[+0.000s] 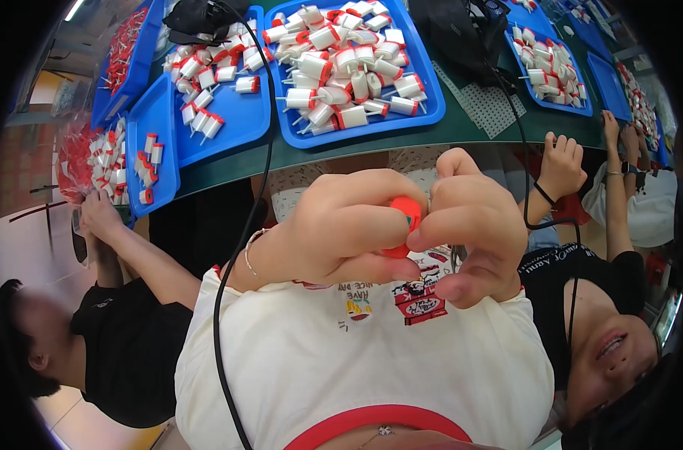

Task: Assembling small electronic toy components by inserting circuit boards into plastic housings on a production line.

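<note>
Left hand [349,221] pinching small red piece [406,204] between curled fingers and thumb, probably to keep it steady. Right hand [476,221] curled close on other side, fingertip against or just beside piece; cannot tell whether it grips anything. Both hands held up before my chest, likely for close sight and control. Red piece sits between hands, mostly hidden by left fingers. Beyond, big blue tray [428,112] on green table [458,129] keeps white-and-red pieces [345,64] gathered, seemingly for easy reach.
</note>
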Available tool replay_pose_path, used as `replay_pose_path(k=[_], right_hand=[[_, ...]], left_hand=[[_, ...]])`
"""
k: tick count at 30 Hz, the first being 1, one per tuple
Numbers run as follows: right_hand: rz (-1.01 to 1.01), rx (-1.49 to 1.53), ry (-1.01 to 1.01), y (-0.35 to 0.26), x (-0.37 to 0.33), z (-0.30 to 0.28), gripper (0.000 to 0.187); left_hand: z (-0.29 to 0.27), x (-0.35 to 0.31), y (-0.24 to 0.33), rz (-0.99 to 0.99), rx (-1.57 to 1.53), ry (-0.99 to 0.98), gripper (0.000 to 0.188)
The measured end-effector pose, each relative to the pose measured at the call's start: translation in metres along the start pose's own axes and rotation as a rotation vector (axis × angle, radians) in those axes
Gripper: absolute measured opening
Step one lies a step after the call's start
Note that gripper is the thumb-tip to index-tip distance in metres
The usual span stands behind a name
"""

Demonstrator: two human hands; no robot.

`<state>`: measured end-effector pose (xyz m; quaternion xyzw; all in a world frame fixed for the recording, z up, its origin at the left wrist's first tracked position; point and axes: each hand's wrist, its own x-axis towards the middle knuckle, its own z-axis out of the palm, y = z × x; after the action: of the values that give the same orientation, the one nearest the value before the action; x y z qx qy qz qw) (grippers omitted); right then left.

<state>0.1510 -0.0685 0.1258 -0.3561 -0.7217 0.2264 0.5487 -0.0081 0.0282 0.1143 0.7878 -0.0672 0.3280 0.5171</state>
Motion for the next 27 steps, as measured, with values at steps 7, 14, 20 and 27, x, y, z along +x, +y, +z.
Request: replay_pose_path(k=[7,14,20,27], right_hand=[[0.001,0.005,-0.018,-0.0014,0.0009,0.0021,0.032],[0.028,0.061,-0.050,0.0011,0.0013,0.0029,0.032],[-0.013,0.076,-0.073,0.0036,-0.0004,0.0005,0.037],[0.059,0.078,0.020,-0.0009,0.0014,0.0008,0.040]], left_hand=[[-0.0011,-0.0015,-0.0005,0.063,0.059,-0.024,0.031],[-0.0004,-0.0014,0.0010,0.078,0.102,-0.016,0.031],[-0.0001,-0.0041,-0.0010,0.047,-0.042,0.035,0.032],[-0.0004,-0.0044,-0.0005,0.017,-0.096,-0.004,0.033]])
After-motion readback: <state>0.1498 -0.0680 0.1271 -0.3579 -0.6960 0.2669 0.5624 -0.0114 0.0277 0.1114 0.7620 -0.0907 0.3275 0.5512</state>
